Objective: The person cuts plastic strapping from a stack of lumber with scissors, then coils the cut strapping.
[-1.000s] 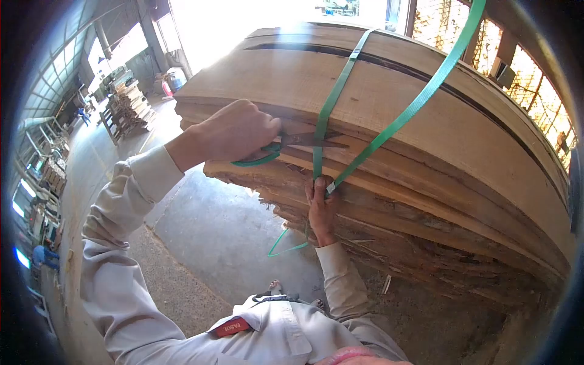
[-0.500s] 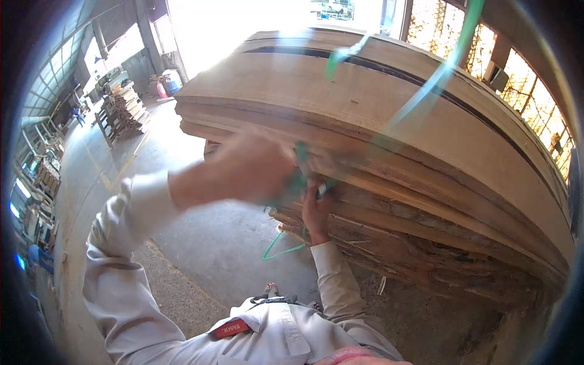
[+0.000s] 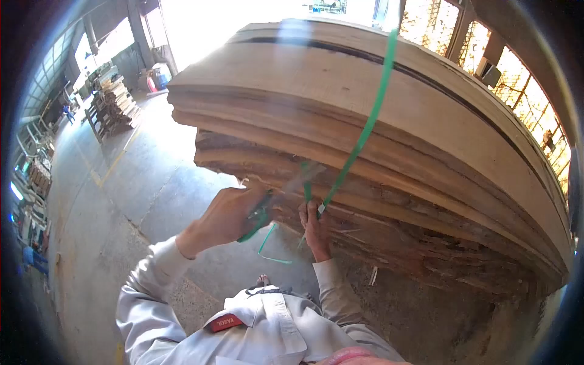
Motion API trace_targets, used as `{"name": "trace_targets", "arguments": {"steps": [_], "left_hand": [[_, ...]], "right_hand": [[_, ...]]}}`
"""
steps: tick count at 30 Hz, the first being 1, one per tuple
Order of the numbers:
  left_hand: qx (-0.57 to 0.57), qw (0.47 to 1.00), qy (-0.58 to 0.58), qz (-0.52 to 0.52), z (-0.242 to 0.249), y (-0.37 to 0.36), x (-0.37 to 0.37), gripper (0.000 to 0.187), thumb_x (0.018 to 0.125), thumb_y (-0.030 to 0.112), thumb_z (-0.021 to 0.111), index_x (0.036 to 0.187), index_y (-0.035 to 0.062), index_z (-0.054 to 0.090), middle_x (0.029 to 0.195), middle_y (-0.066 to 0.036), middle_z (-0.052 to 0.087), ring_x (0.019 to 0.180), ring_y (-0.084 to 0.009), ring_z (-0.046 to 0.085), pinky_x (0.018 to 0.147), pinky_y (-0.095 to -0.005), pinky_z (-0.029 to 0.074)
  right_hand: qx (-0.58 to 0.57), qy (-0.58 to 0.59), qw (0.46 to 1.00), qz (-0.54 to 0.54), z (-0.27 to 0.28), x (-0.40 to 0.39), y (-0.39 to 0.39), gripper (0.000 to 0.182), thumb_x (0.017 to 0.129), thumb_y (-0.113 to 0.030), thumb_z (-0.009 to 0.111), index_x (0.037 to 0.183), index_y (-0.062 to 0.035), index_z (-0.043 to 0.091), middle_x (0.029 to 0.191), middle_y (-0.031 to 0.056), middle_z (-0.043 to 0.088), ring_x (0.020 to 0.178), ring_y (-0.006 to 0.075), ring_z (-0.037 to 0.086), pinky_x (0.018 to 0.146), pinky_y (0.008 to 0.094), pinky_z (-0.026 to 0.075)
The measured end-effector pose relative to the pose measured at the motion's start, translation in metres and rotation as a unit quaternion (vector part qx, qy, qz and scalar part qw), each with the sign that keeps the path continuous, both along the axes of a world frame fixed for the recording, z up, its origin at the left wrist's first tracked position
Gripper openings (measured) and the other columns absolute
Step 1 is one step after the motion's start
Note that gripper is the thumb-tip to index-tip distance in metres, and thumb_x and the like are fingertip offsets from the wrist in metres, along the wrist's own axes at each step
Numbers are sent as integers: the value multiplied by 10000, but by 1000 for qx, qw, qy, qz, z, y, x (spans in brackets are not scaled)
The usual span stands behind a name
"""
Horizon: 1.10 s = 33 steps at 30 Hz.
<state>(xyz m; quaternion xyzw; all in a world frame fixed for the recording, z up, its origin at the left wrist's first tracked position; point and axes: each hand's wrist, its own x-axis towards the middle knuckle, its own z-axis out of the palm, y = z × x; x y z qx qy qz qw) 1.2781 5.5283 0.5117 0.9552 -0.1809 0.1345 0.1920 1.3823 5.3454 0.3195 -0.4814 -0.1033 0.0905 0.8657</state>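
Green strap (image 3: 372,118) crosses plank stack (image 3: 292,76), wood pile (image 3: 117,100) beyond; hands (image 3: 224,216) grip strap, scissors (image 3: 297,184).

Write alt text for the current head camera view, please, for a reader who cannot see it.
A person's left hand holds green-handled scissors while the right hand grips a green strap beside a large stack of wooden boards. The strap curves upward across the boards. More stacked wood stands in the left background.

The strap (image 3: 366,132) is shiny plastic, the boards (image 3: 292,76) matt, rough-edged wood. The scissors (image 3: 298,184) combine metal and plastic.
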Motion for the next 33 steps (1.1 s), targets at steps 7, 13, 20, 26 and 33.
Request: {"name": "trace_targets", "arguments": {"steps": [7, 13, 20, 26, 33], "left_hand": [[-472, 862, 132, 127, -209, 14, -42, 289, 925, 53, 732, 1183, -52, 654, 1019, -123, 769, 919, -162, 738, 775, -298, 583], [-512, 824, 214, 111, -225, -14, -89, 171, 876, 161, 677, 925, 0, 648, 798, -23, 664, 745, -79, 612, 676, -265, 507], [-455, 806, 350, 142, -201, -18, -169, 241, 890, 201, 729, 1003, -8, 698, 842, -7, 688, 784, -92, 614, 705, -275, 511], [-532, 767, 297, 204, -210, -39, -217, 243, 880, 195, 793, 976, -9, 704, 782, 11, 671, 689, -65, 565, 607, -241, 439], [-586, 746, 153, 276, -212, -42, -301, 257, 935, 228, 737, 845, -11, 709, 741, -58, 703, 661, -120, 642, 609, -281, 494]], "right_hand": [[-20, 41, 989, 140, -45, -58, -9, 394, 1111, -420, 478, 900, -91, 530, 686, -43, 447, 575, 47, 394, 512, 243, 291], [30, 57, 954, 294, -8, -113, 25, 435, 1110, -457, 471, 925, -77, 573, 659, -65, 392, 550, 45, 334, 524, 240, 307], [116, 149, 910, 368, 27, -120, 12, 429, 1118, -459, 446, 957, -80, 565, 650, -62, 401, 515, 40, 342, 479, 252, 309], [69, -15, 974, 216, 23, -142, 22, 435, 1121, -455, 432, 1035, -62, 601, 775, 18, 591, 650, 87, 551, 542, 259, 433], [-6, 5, 992, 125, -9, -191, 12, 435, 1098, -448, 495, 1150, -41, 639, 922, 76, 690, 665, 99, 609, 549, 261, 508]]}}
